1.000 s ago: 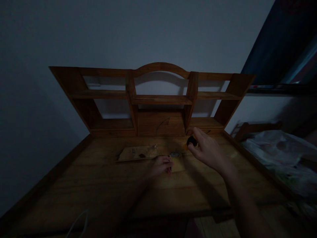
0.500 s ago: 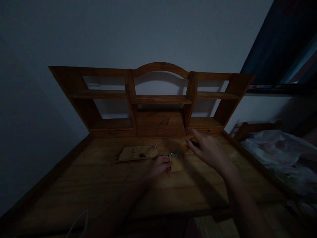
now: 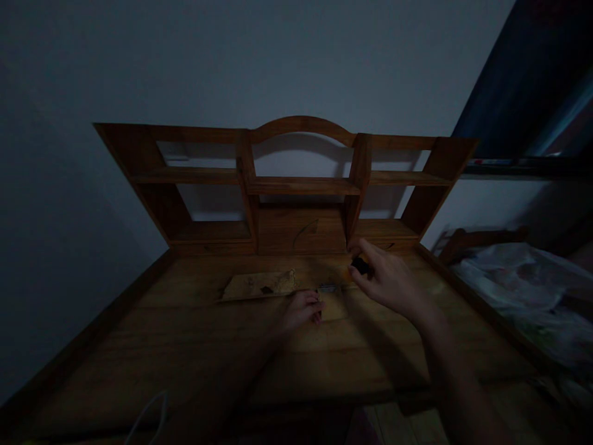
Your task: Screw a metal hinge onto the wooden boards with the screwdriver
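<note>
The scene is dim. My left hand [image 3: 303, 308] rests on the desk with its fingers closed at the left edge of a small pale wooden piece [image 3: 334, 310]. A short shiny metal strip [image 3: 328, 288] lies at the far edge of that piece, close to my fingertips. My right hand [image 3: 386, 275] is raised just to the right, thumb and fingers curled around a small black-and-yellow object [image 3: 360, 266] whose kind I cannot make out. Left of my hands lies a flat, rough-edged wooden board [image 3: 257, 284] with a dark mark on it.
A wooden desk [image 3: 185, 334] carries a shelf unit [image 3: 301, 185] along its back, against the wall. A white cable [image 3: 147, 408] loops at the lower left. Beyond the desk's right edge lie clear plastic bags [image 3: 514, 272].
The black-and-yellow object has turned slightly in my right hand, showing more of its black side. My left hand stays in place on the wooden piece.
</note>
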Demonstrator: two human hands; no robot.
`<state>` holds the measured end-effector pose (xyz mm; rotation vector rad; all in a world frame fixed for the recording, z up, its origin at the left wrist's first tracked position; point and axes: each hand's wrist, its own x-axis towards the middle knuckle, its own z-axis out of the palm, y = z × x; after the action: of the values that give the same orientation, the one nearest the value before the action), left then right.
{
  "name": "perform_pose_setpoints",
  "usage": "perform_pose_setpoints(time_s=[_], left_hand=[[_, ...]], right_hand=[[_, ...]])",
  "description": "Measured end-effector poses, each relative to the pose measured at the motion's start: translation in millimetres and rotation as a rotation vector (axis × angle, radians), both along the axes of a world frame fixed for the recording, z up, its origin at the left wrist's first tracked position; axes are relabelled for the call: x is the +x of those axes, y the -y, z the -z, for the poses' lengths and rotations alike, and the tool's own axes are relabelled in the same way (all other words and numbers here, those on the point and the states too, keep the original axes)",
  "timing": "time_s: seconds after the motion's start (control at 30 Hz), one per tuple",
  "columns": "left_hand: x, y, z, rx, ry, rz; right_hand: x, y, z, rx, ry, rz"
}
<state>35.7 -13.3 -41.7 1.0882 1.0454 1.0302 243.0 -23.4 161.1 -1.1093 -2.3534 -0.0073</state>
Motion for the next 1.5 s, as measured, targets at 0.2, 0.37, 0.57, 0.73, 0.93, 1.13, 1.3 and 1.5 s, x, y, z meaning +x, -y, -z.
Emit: perform_pose_setpoints(time_s=[0.2, 0.37, 0.57, 0.73, 0.93, 1.13, 1.3, 1.5], left_hand=[[-0.4, -1.8, 6.6, 0.004, -0.022, -0.015], [-0.1, -0.7, 3.2, 0.009, -0.035, -0.006], [-0.1, 1.7, -4.2, 0.0, -0.028, -0.002], [0.3, 1.4, -3.8, 0.006, -0.032, -0.003], [1.1, 0.1, -1.1, -0.002, -0.044, -0.018], [-0.4, -0.4, 0.9, 0.001, -0.041, -0.017], [0.3, 0.4, 0.5, 0.033, -0.031, -0.008], [1.6, 1.3, -2.2, -0.005, -0.023, -0.034]], right_hand=[[3.2, 0.1, -1.3, -0.028, 0.044, 0.002], [1.2, 2.3, -2.9, 0.065, 0.099, 0.125], [0.1, 3.1, -1.2, 0.06, 0.109, 0.072], [-0.8, 3.7, 1.1, 0.095, 0.102, 0.142], [-2.4, 4.9, 2.1, 0.095, 0.138, 0.149], [-3.3, 3.7, 3.7, 0.117, 0.11, 0.153], [-1.9, 2.7, 2.6, 0.07, 0.083, 0.128], [1.4, 1.4, 4.1, 0.068, 0.057, 0.1]])
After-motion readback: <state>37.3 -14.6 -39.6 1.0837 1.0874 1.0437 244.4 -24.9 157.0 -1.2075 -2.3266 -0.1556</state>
